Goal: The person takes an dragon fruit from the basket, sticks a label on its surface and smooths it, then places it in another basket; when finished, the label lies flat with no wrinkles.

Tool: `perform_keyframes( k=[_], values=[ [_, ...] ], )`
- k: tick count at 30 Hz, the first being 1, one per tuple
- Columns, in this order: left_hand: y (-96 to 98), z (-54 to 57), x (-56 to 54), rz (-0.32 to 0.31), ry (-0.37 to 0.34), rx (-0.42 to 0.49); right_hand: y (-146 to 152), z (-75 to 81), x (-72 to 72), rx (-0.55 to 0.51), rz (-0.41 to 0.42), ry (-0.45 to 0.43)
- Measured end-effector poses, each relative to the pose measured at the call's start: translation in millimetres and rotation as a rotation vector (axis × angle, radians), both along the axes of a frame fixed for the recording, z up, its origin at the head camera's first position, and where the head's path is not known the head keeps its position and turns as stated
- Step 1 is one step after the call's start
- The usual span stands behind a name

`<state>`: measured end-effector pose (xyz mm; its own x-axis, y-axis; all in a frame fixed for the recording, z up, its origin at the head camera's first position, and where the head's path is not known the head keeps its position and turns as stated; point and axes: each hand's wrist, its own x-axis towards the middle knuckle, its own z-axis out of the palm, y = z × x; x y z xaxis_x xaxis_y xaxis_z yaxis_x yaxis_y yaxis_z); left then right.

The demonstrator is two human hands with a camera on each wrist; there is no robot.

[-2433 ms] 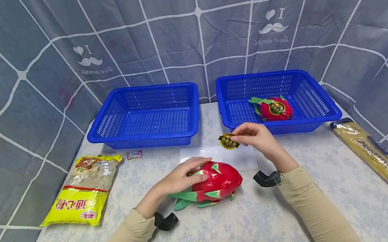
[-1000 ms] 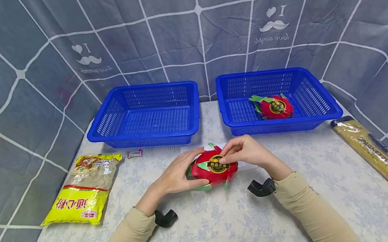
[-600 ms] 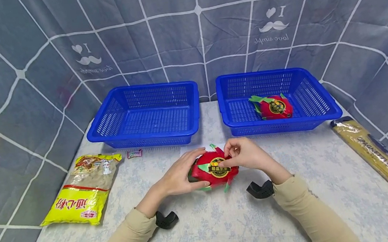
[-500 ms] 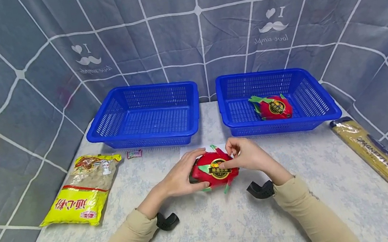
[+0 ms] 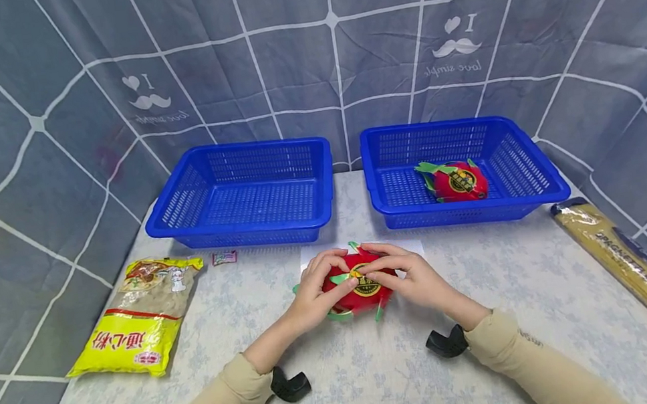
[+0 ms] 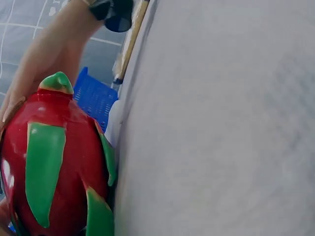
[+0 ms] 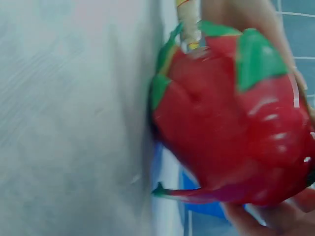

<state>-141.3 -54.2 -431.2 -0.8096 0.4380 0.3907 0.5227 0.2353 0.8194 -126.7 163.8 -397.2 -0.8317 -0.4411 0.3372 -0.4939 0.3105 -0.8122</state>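
Note:
A red dragon fruit (image 5: 348,306) with green scales lies on the table between both hands. On its top is a round black and gold sticker (image 5: 364,287), partly covered by thumbs and fingers. My left hand (image 5: 316,297) holds the fruit's left side, fingers curled over the far side and thumb on the sticker. From the right, my right hand (image 5: 416,278) curls round the other end, its fingertips also at the sticker. The left wrist view shows the fruit's near side (image 6: 74,167) with its scales; the right wrist view shows its glossy skin (image 7: 211,118).
Behind are two blue baskets, the left one (image 5: 242,232) and the right one (image 5: 458,216), which contains another stickered dragon fruit (image 5: 459,182). A yellow pasta bag (image 5: 138,319) lies left, a spaghetti pack (image 5: 634,265) right. A small candy (image 5: 224,258) and white sheet (image 5: 410,246) lie between.
The right hand has brought the sticker from above the sheet onto the fruit, which has been turned. Lately the left thumb has moved up onto the sticker and the right fingers have spread round the fruit.

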Motion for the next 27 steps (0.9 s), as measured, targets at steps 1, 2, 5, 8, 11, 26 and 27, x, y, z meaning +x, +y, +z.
perform_keyframes(
  k=[1,2,5,8,11,26,27],
  values=[
    [-0.2,1.0,-0.5,-0.016,-0.018,0.001,-0.7,-1.6,0.8,0.016,0.001,0.023],
    [-0.3,2.0,-0.9,-0.029,-0.032,0.002,-1.2,-3.4,1.3,0.026,0.003,0.036],
    [-0.5,4.2,-0.3,-0.044,-0.063,0.001,0.1,-15.2,-1.9,0.041,0.007,0.052],
    [0.5,4.0,1.2,-0.021,-0.019,-0.019,2.4,-22.8,-4.0,0.053,0.011,0.071],
    [3.2,2.2,2.2,0.03,0.096,-0.051,2.8,-24.0,-3.7,0.076,-0.005,0.105],
    [8.4,-1.5,3.0,0.068,0.331,-0.154,21.7,-19.2,-5.6,0.114,0.162,-0.038],
    [8.4,-1.6,3.0,0.06,0.326,-0.16,23.4,-19.5,-6.7,0.099,0.183,-0.061]
  ],
)
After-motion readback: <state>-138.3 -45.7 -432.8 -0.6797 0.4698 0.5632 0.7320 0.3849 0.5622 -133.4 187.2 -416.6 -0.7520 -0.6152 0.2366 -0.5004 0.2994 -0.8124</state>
